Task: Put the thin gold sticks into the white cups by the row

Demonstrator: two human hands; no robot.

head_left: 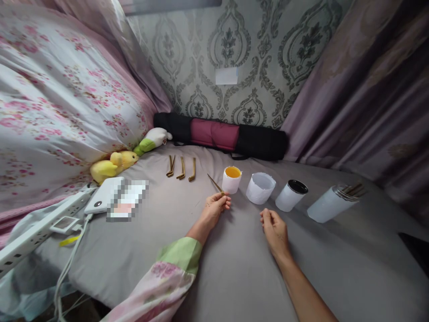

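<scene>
My left hand (217, 206) rests on the grey sheet and pinches a thin golden stick (214, 183) that points up and to the left. It sits just in front of a white cup with an orange inside (231, 179). My right hand (275, 229) lies on the sheet with its fingers loosely curled and nothing in them, in front of a leaning white cup (260, 188). Further right stand a white cup with a black inside (291, 195) and a tipped white cup holding several golden sticks (332, 202). Three bent golden sticks (181, 168) lie at the back left.
A black and maroon rolled bag (221, 135) lies along the patterned wall. Yellow and green plush toys (114, 164) sit by a floral pillow (56, 98). A power bank (102, 195), a power strip (36, 223) and white cables lie at the left. Curtains hang at the right.
</scene>
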